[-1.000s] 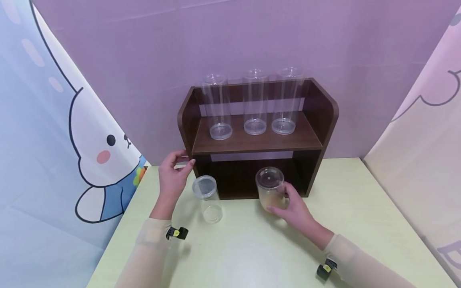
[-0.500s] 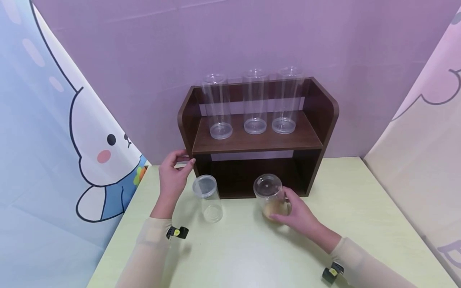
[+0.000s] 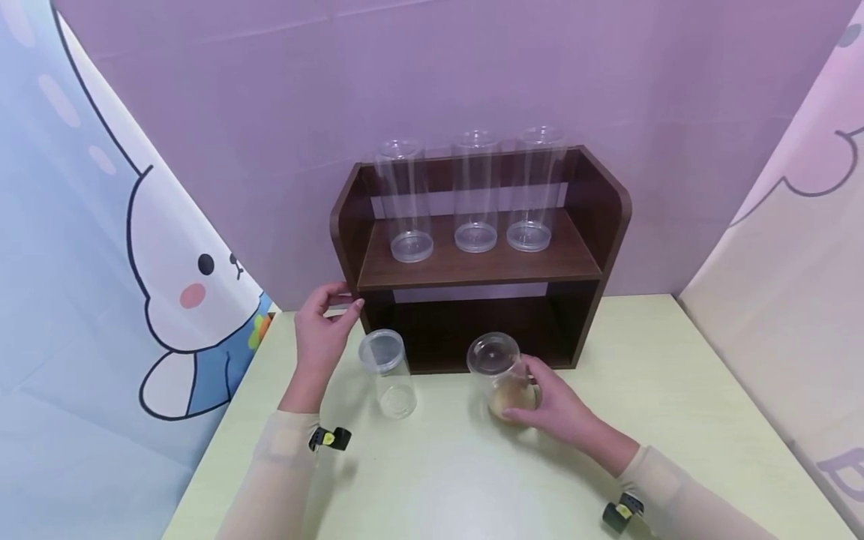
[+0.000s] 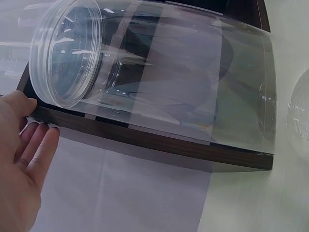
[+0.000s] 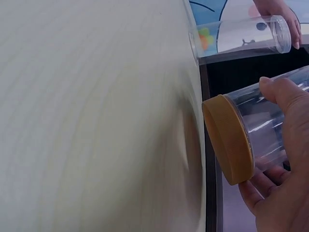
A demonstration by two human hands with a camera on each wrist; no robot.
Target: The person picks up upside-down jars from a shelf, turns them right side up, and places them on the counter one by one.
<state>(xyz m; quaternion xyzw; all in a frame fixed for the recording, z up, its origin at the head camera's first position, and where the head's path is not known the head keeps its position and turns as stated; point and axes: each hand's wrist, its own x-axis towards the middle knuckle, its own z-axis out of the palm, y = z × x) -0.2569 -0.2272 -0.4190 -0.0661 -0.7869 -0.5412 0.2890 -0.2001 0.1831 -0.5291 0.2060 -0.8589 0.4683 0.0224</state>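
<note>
In the head view my left hand [image 3: 322, 330] holds the left side panel of a dark brown two-tier shelf [image 3: 479, 283], thumb at the front edge and fingers along the outside. My right hand [image 3: 556, 401] grips a clear jar [image 3: 495, 358] in front of the lower tier. That jar is tilted and upside down; the right wrist view shows its ribbed orange-tan lid [image 5: 227, 140] at the bottom, close over the table. A second clear jar [image 3: 396, 386] stands on the table near my left hand, its translucent cap [image 3: 382, 349] on top.
Several things stand around: a tall clear cylinder [image 3: 412, 246], another cylinder [image 3: 475, 236] and a third cylinder [image 3: 529, 235] sit on the upper tier. The pale table [image 3: 439, 480] meets a purple backdrop [image 3: 270, 112] behind and printed cloths at both sides.
My right hand has brought the jar toward me and slightly left, away from the shelf's front, and the jar leans more. The left hand stays at the side panel.
</note>
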